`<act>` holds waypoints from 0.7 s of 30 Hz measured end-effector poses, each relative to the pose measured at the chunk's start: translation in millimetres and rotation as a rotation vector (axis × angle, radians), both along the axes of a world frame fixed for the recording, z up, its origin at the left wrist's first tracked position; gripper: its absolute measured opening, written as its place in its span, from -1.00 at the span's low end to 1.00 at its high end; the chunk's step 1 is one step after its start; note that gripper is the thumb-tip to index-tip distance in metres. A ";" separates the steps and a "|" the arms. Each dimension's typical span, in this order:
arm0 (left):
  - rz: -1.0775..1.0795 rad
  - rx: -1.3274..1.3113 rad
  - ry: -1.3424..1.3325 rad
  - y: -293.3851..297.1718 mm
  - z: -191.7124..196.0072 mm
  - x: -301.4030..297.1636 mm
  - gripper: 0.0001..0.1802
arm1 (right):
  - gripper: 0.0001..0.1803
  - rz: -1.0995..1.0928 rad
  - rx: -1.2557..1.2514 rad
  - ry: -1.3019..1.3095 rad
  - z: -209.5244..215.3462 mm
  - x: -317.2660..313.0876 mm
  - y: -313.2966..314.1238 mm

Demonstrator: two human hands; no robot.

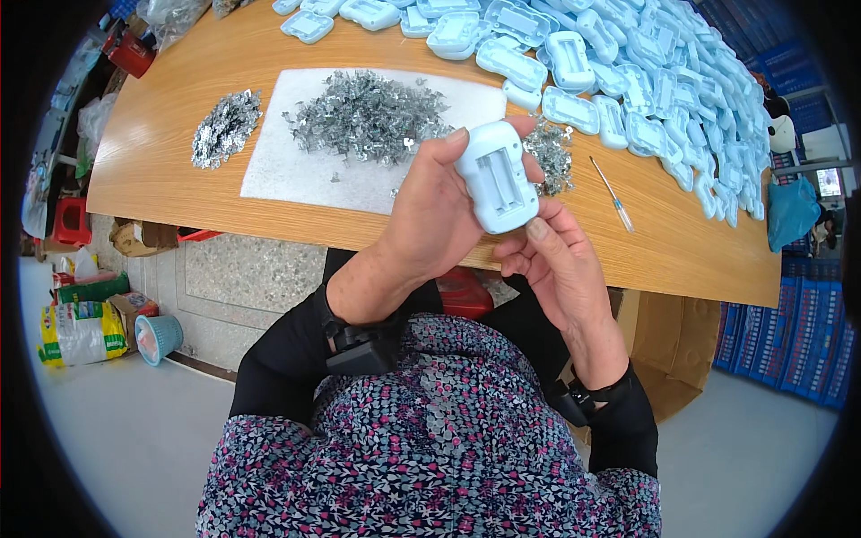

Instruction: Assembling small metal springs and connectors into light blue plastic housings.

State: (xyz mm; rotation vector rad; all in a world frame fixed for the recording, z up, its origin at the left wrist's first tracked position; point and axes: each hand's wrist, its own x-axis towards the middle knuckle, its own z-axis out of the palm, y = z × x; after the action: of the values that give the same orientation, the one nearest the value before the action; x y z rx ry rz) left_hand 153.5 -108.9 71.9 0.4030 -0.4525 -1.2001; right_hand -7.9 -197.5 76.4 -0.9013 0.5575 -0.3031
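My left hand [430, 206] grips a light blue plastic housing [500, 179] by its sides, held up over the table's front edge. The housing's open battery compartment, with two long slots, faces me. At the lower right corner of the housing is my right hand [563, 260], thumb and fingers drawn together; whatever they may pinch is too small or hidden to make out. Behind my hands, a large heap of small metal contact clips [368, 117] lies on a white foam sheet [278, 170]. A smaller pile of metal pieces [549, 157] sits just beyond the housing.
Many more light blue housings [646, 90] are heaped over the back right of the wooden table [143, 170]. A screwdriver [613, 195] lies to the right, and flat metal pieces [226, 128] are piled at left. Below the table stand a cardboard box [673, 350] and a blue basket [160, 339].
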 end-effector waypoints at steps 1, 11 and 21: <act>0.015 0.048 0.004 2.2 0.9 -1.8 -0.29 | -0.65 0.001 0.000 0.001 1.9 -0.5 0.2; -0.445 0.351 -0.550 35.5 12.1 6.8 -0.39 | -0.76 0.251 -0.390 0.087 22.0 -19.2 -36.6; -0.564 0.473 -0.370 82.7 7.5 20.7 -0.36 | -0.80 0.250 -1.266 0.321 43.2 45.4 -24.8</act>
State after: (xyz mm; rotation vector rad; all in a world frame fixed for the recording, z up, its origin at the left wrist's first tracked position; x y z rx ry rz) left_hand 174.2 -26.2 79.4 0.9586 -0.6234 -1.7983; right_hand 37.5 -222.3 119.6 -2.2545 0.5092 -0.2691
